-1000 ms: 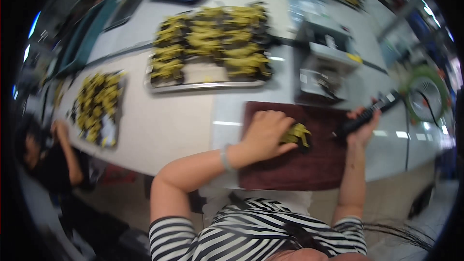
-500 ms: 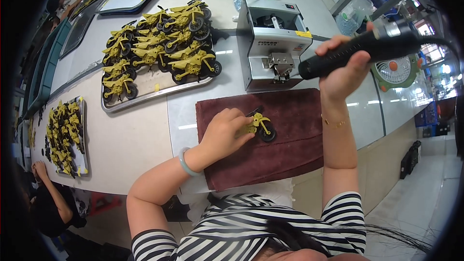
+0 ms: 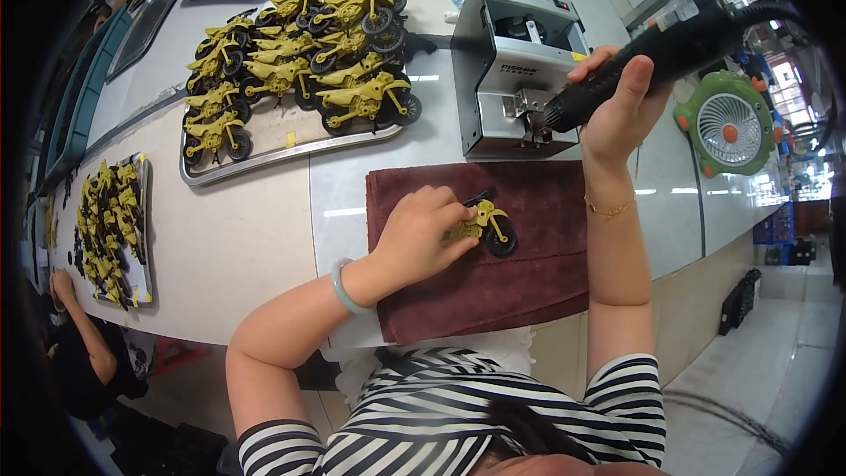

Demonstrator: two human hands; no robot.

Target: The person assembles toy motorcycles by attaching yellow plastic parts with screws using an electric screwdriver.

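A yellow toy motorcycle (image 3: 486, 217) with a black wheel lies on a folded maroon cloth (image 3: 520, 291). My left hand (image 3: 425, 231) grips its rear part, fingers and thumb closed about it; that end is hidden by the hand. Raised at the right, my right hand (image 3: 627, 115) is wrapped round a black electric screwdriver (image 3: 648, 57) with a cord. Its nose points left and down, at the front outlet of a silver box-shaped screw feeder (image 3: 489, 88). Whether a screw sits on the bit is too small to tell.
A metal tray (image 3: 256, 169) piled with yellow toy motorcycles stands left of the feeder. Farther left is another tray (image 3: 145, 286) of yellow parts, near another person's hand (image 3: 63, 286). A green fan (image 3: 730, 123) stands at the right.
The whole view has shifted slightly. The screwdriver's nose stays by the feeder's outlet, its body tilted a bit more steeply. My left hand keeps its hold on the toy motorcycle.
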